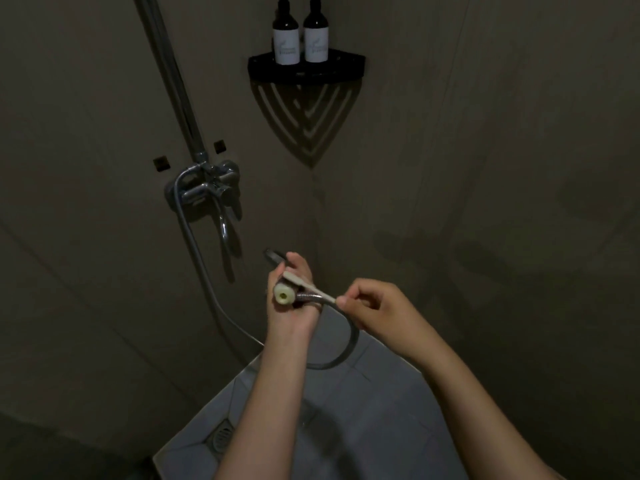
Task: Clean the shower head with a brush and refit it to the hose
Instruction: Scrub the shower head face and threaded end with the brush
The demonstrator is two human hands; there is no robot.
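Your left hand point(300, 269) is curled round the shower head point(284, 295), its forearm rising from below it. Your right hand point(375, 306), just right of the shower head, pinches the brush point(311, 289).

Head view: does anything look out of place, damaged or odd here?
Only the shower head: its pale end is bare, seemingly off the hose, both gripped by the left hand. The right hand pinches the brush. That fits cleaning. Both bottles stand upright.
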